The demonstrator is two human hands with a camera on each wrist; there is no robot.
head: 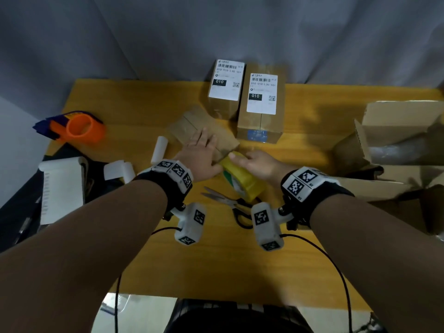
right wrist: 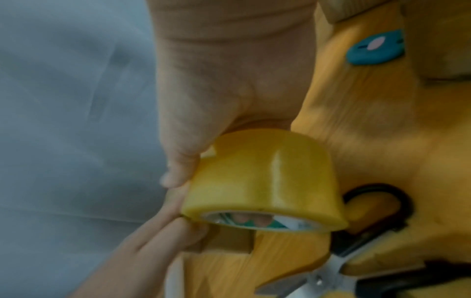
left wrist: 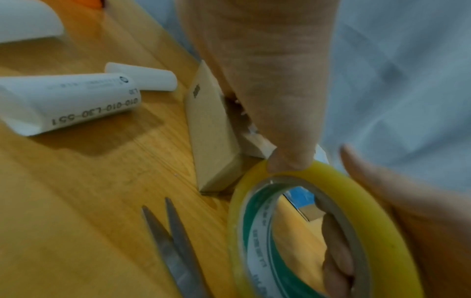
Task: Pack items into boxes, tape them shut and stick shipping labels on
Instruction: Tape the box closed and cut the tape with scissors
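Note:
A small brown cardboard box [head: 192, 126] lies at an angle in the middle of the wooden table [head: 144, 111]. My left hand [head: 201, 152] rests flat on its top with straight fingers, and its thumb [left wrist: 288, 121] touches the rim of a yellow tape roll [head: 245, 181]. My right hand [head: 259, 164] grips that tape roll [right wrist: 267, 177] just off the box's near corner, with fingers through the core and the thumb on the outside. In the left wrist view the box [left wrist: 211, 137] stands beside the roll [left wrist: 356, 211].
Two taped boxes with shipping labels [head: 224, 92] [head: 262, 109] stand behind. Scissors [head: 230, 205] lie near the roll. Curled label strips [head: 159, 150] [head: 119, 170], a label sheet [head: 62, 188] and an orange tape dispenser [head: 81, 128] are left. A large open carton [head: 396, 140] sits right.

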